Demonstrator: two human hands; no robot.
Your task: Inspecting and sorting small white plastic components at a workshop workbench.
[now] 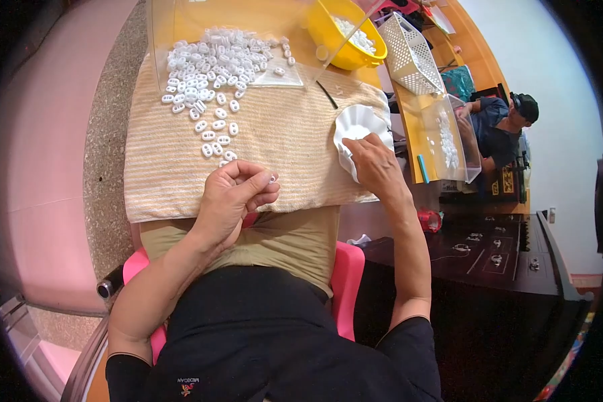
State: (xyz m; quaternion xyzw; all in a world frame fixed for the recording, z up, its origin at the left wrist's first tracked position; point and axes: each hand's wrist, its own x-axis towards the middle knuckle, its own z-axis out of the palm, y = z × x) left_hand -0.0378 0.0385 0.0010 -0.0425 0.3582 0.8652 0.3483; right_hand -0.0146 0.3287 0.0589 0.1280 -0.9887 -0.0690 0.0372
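My left hand [238,194] is closed in front of my lap, thumb and forefinger pinching a small white plastic piece [273,179]. Only the tip of that piece shows. At the right, my right hand [374,161] reaches into a white dish with a wavy rim [382,120], its fingers bent together. Whatever the fingertips hold there is hidden. Small white bits [360,131] lie in the dish. Beyond my left hand, a heap of white oval two-hole plastic pieces [211,63] trails over a striped towel [281,141] toward me.
A clear plastic panel [278,77] stands by the heap. Farther right are a yellow basin [352,60] of white pieces and a white perforated basket [409,57]. A person [502,124] works at a clear tray [472,151]. A black strip [327,95] lies near the dish.
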